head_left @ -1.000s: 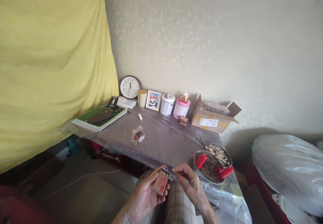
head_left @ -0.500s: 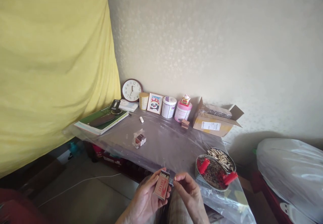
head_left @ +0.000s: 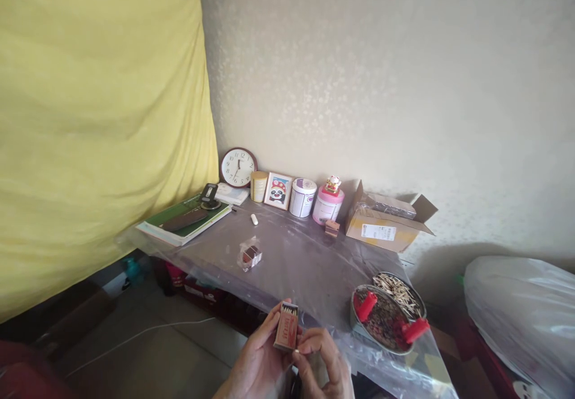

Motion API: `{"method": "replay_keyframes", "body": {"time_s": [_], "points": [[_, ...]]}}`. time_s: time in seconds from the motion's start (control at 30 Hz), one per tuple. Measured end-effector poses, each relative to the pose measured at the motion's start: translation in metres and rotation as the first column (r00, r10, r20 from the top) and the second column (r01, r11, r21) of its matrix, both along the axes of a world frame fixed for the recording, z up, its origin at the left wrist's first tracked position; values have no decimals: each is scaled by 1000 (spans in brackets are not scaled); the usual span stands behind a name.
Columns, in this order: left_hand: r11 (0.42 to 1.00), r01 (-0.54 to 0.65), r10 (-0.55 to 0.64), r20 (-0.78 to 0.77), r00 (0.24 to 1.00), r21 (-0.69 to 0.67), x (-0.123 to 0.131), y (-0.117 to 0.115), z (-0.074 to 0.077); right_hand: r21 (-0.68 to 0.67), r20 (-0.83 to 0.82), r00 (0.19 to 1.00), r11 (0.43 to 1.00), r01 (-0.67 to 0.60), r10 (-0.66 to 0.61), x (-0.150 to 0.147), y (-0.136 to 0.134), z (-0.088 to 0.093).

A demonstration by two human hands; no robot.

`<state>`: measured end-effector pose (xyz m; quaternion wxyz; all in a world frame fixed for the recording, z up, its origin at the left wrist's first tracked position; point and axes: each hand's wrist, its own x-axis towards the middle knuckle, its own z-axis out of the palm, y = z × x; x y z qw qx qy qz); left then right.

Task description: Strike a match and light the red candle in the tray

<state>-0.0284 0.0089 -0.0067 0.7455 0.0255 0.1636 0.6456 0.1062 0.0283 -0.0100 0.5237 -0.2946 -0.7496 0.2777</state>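
Observation:
My left hand (head_left: 256, 351) is closed around a matchbox (head_left: 286, 330), tilted upright, its tray partly slid out so several match heads show at the top. My right hand (head_left: 326, 360) pinches a small match (head_left: 296, 351), mostly hidden by the fingers, close to the box's lower right side. Whether the match touches the box I cannot tell. To the right, on the table (head_left: 309, 267), stands an oval container (head_left: 381, 321) of dark grainy stuff with two red sticks like candles (head_left: 367, 307) leaning in it. Behind it is a round tin of matchsticks (head_left: 398, 288).
A plastic-wrapped pack of small boxes (head_left: 250, 257) lies mid-table. Along the wall stand a clock (head_left: 239, 167), a panda picture (head_left: 277, 192), tins (head_left: 303, 198) and an open carton (head_left: 377, 231). Books (head_left: 179, 225) lie left by a yellow curtain (head_left: 108, 117).
My right hand has moved left and down with the match, from beside the box's upper part to its lower right side. The view has shifted slightly.

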Motion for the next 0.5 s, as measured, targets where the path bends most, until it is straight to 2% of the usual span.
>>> {"method": "replay_keyframes", "body": {"time_s": [0.1,0.3,0.4,0.5], "points": [[1000,-17,17,36,999,-9,1,1,0,75,42,999,997,13,-16,0,0,-6],[999,31,-30,29,999,-26,2,-2,1,133,107,981,980,150,-164,5,1,-13],[999,44,-43,21,999,-24,2,-4,2,83,74,983,984,160,-166,5,2,-14],[998,62,-62,16,998,-1,3,-5,2,-45,22,990,989,138,-137,4,0,-16]]}}
